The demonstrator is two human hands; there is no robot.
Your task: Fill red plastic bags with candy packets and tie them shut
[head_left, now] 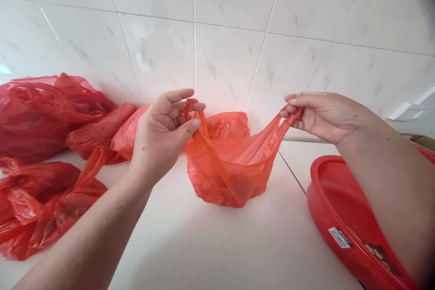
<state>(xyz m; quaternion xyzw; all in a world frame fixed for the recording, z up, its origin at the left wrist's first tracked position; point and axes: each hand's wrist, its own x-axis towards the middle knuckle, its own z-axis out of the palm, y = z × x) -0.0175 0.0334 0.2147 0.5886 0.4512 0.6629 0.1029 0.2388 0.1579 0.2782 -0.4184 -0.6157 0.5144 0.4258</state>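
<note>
Between my hands a red plastic bag (pixel 234 176) rests on the white countertop, its mouth stretched apart and its handles pulled up and outward. My left hand (pixel 166 122) has one handle looped over its fingers, with the thumb close against it. Pinched in the fingers of my right hand (pixel 306 111) is the other handle, drawn farther out to the right. The bag sags in the middle, and its lower part bulges; what lies inside is hidden by the plastic.
Several filled red plastic bags (pixel 44 118) crowd the left side, with a knotted bag (pixel 47 204) nearer me. At right stands a red plastic basket (pixel 326 199) with a label, partly behind my forearm. A tiled wall (pixel 224 0) closes off the back, with a socket (pixel 406 112) at right.
</note>
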